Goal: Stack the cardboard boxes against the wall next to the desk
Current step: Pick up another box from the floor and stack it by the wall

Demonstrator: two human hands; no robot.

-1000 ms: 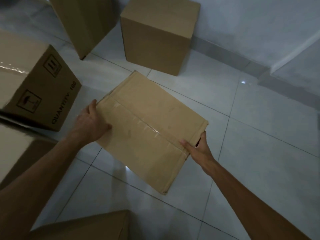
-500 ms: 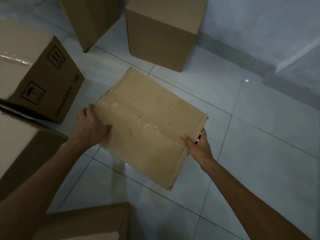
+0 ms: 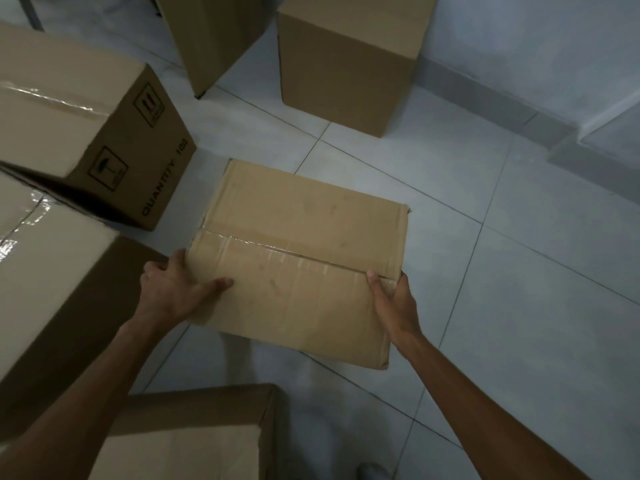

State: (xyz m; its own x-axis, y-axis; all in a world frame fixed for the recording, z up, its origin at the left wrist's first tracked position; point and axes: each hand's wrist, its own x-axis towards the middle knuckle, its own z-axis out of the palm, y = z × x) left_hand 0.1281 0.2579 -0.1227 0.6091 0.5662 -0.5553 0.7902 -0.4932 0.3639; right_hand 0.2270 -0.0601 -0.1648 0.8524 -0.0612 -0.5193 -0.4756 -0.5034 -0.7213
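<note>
From the head camera I see a flat cardboard box (image 3: 301, 261) held over the tiled floor (image 3: 519, 306), its taped top seam facing up. My left hand (image 3: 173, 289) grips its left edge, thumb lying on top and fingers curled round the side. My right hand (image 3: 394, 303) grips the right edge, thumb on top near the seam and fingers wrapped under the side. The two hands are well apart, one on each side of the box.

Left of the held box stands a printed box (image 3: 104, 133) with handling symbols and the word QUANTITY on its side. Nearer me on that side is a large taped box (image 3: 52, 271). Beyond the held box a tall box (image 3: 346, 60) stands near the wall (image 3: 536, 39), with a tilted box (image 3: 211, 36) just beside it. Below the held box, closest to me, another box (image 3: 194, 438) shows.
</note>
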